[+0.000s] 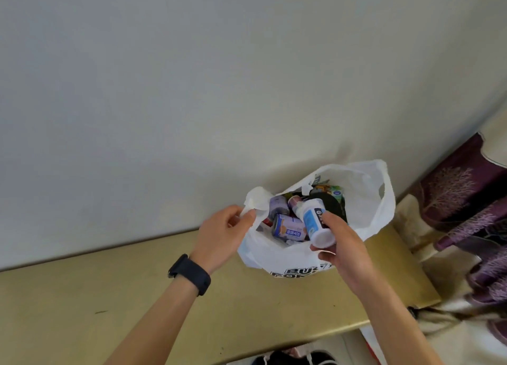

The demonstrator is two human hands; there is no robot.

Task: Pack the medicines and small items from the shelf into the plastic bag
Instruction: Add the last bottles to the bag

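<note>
A white plastic bag [365, 200] with black lettering stands open on the beige shelf [137, 296], against the wall. My left hand [222, 233] pinches the bag's left handle and holds the mouth open. My right hand [343, 244] grips a white medicine bottle with a blue label [315, 222], tilted over the bag's opening with its base toward me. Inside the bag lie several small purple-labelled bottles [288, 227], a dark round item and a colourful packet [333, 193].
A plain wall [192, 90] rises right behind the shelf. A purple-and-cream patterned curtain [466, 213] hangs at the right edge. Below the shelf's front edge, dark shoes [296, 358] sit on the floor. A black watch is on my left wrist [190, 274].
</note>
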